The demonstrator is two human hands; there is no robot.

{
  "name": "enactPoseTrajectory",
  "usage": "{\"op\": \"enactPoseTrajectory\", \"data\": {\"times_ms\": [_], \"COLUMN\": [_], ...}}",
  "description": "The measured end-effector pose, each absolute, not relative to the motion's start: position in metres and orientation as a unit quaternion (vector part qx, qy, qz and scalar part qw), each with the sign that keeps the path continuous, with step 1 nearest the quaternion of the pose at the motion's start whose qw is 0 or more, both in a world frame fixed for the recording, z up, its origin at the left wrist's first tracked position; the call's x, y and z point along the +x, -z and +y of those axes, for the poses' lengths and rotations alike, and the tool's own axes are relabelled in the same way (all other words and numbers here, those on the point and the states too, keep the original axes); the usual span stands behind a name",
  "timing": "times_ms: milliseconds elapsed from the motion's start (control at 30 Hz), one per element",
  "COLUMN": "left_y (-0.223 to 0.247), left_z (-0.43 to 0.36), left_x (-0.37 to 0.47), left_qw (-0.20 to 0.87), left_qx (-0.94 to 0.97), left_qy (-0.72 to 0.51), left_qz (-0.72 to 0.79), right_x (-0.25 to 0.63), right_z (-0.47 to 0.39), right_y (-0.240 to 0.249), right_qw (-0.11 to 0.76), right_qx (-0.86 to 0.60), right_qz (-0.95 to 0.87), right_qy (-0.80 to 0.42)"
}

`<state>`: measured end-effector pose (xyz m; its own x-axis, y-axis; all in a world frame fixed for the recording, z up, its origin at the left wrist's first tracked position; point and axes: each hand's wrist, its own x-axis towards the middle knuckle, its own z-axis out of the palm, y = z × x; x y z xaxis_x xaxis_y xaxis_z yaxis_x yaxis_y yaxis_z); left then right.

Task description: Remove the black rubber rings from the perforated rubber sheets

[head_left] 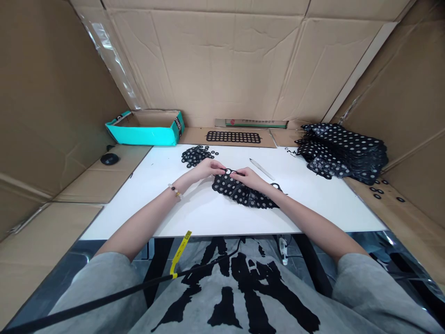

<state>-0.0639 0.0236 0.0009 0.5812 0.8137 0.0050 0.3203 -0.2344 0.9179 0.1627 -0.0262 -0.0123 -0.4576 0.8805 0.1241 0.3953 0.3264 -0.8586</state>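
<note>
Both my hands meet at the upper left end of a stack of black perforated sheets (pixel 250 195) lying on the white table. My left hand (pixel 209 168) pinches the sheet's corner between thumb and fingertips. Close beside it, my right hand (pixel 248 178) is closed on the same edge, its forearm crossing over the right part of the stack. Pale round spots, holes or discs, cover the black sheets. Behind my left hand lies a heap of small black rings (pixel 196 155). A white pen-like tool (pixel 261 169) rests on the table behind my right hand.
A turquoise box (pixel 142 135) stands at the back left, near a round black object (pixel 109 159). One perforated black sheet (pixel 232 137) lies on cardboard at the back. A large pile of spotted black sheets (pixel 361 153) sits at right, with several loose rings (pixel 377 196). Cardboard walls (pixel 208 60) enclose the table.
</note>
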Motion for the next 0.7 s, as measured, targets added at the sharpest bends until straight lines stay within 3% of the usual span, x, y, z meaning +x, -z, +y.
{"op": "enactPoseTrajectory", "data": {"times_ms": [133, 333, 533, 700], "left_y": [-0.001, -0.012, 0.002, 0.002], "left_z": [0.034, 0.073, 0.083, 0.072], "left_x": [-0.072, -0.129, -0.147, -0.14], "left_qw": [0.482, 0.273, 0.214, 0.086], "left_qx": [0.671, 0.515, 0.584, 0.627], "left_qy": [-0.351, -0.599, -0.49, -0.416], "left_qz": [0.441, 0.549, 0.611, 0.653], "right_x": [0.163, 0.164, 0.164, 0.163], "right_z": [-0.028, -0.029, -0.027, -0.028], "right_y": [0.012, 0.014, 0.016, 0.015], "right_qw": [0.29, 0.267, 0.269, 0.272], "right_qx": [-0.44, -0.451, -0.447, -0.447], "right_qz": [-0.759, -0.765, -0.766, -0.764], "right_qy": [-0.383, -0.375, -0.376, -0.377]}}
